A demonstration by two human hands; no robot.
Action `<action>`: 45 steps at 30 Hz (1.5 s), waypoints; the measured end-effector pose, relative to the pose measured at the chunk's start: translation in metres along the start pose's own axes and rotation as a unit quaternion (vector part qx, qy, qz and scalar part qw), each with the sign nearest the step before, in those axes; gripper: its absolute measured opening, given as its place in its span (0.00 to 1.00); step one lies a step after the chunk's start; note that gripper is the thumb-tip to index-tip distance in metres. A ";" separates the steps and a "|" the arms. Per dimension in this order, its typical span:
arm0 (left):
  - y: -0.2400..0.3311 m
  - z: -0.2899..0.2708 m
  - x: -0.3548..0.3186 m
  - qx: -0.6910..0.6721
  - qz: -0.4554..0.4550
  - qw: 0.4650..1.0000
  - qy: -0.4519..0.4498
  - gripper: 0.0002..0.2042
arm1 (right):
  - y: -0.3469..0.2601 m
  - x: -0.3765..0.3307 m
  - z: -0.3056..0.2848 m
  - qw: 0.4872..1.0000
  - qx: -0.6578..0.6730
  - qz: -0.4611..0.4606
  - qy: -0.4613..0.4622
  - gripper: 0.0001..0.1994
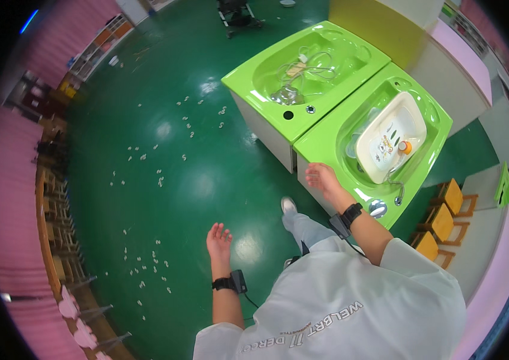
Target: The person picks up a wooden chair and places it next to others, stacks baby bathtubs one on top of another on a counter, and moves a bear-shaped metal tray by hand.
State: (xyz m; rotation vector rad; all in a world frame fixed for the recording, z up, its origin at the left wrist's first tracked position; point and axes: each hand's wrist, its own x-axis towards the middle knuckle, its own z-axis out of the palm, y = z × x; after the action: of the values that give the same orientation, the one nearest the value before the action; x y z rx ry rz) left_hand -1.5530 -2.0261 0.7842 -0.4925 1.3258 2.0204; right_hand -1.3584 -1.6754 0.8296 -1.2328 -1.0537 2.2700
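Note:
My left hand (219, 241) hangs in the air over the green floor, its fingers apart and nothing in them. Beside the near edge of the closer green baby bathtub (338, 141) is my right hand (322, 179), loosely open and holding nothing; whether it touches the tub's side cannot be told. In that tub sits a cream plastic basin (375, 157), tilted, with a small orange object (405, 147) in it. The farther green tub (248, 69) holds a tangled clear hose (320, 73) and a shiny, see-through item (287, 95).
Small white pieces (154, 254) lie scattered over the green floor (200, 186). Wooden chairs (440, 223) stand right of the tubs. Pink curtains (8, 198) and a row of chairs (65, 225) line the left. A stroller (238, 15) is at the far end.

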 end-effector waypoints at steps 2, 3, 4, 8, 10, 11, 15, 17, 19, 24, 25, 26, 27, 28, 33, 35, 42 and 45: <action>0.009 0.037 0.043 0.020 -0.020 0.999 -0.020 0.09 | -0.011 0.035 -0.002 0.999 0.024 -0.014 0.026 0.14; 0.013 0.049 0.071 0.039 -0.030 0.998 -0.034 0.10 | -0.016 0.056 0.003 0.999 0.040 -0.016 0.034 0.13; 0.018 0.069 0.098 0.059 -0.041 0.996 -0.053 0.10 | -0.024 0.080 0.005 0.998 0.044 -0.019 0.042 0.13; 0.041 0.148 0.203 0.118 -0.060 0.989 -0.073 0.10 | -0.047 0.205 0.010 0.989 0.117 0.000 0.089 0.11; 0.057 0.183 0.249 0.161 -0.088 0.982 -0.052 0.12 | -0.059 0.268 0.018 0.983 0.159 0.010 0.095 0.09; 0.061 0.203 0.269 0.167 -0.093 0.980 -0.051 0.12 | -0.069 0.298 0.019 0.982 0.168 0.006 0.090 0.08; 0.077 0.288 0.339 0.247 -0.105 0.961 -0.065 0.16 | -0.092 0.414 0.037 0.991 0.052 -0.047 0.110 0.16; 0.075 0.324 0.366 0.269 -0.111 0.954 -0.079 0.18 | -0.097 0.455 0.054 0.955 -0.169 -0.102 0.221 0.20; 0.058 0.377 0.388 0.322 -0.139 0.931 -0.104 0.15 | -0.090 0.500 0.028 0.917 -0.261 -0.176 0.244 0.22; 0.004 0.436 0.458 0.333 -0.183 0.914 -0.141 0.17 | -0.063 0.545 0.026 0.823 -0.411 -0.291 0.263 0.22; 0.000 0.444 0.472 0.326 -0.202 0.912 -0.143 0.17 | -0.065 0.546 0.037 0.810 -0.437 -0.297 0.254 0.22; -0.006 0.451 0.480 0.319 -0.210 0.910 -0.163 0.18 | -0.062 0.546 0.042 0.785 -0.519 -0.220 0.256 0.17; -0.014 0.451 0.495 0.324 -0.200 0.907 -0.181 0.17 | -0.073 0.552 0.051 0.773 -0.562 -0.154 0.253 0.17; -0.017 0.461 0.506 0.340 -0.234 0.898 -0.156 0.17 | -0.081 0.558 0.055 0.751 -0.607 -0.084 0.246 0.16; -0.012 0.487 0.501 0.350 -0.302 0.852 -0.246 0.17 | -0.065 0.554 0.058 0.791 -0.548 -0.074 0.261 0.20; -0.005 0.493 0.504 0.362 -0.344 0.826 -0.259 0.17 | -0.066 0.557 0.062 0.775 -0.560 -0.048 0.289 0.21; 0.016 0.507 0.540 0.320 -0.394 0.807 -0.301 0.16 | -0.109 0.525 0.059 0.928 -0.267 -0.010 0.261 0.21; 0.031 0.502 0.553 0.335 -0.360 0.813 -0.312 0.16 | -0.156 0.465 0.080 0.970 -0.115 -0.024 0.211 0.22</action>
State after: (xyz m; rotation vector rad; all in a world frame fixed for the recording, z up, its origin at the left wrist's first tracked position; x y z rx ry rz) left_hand -1.9449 -1.4003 0.6654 0.0356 1.0851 0.8621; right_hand -1.6914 -1.3270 0.7102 -1.6694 -1.1818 1.7692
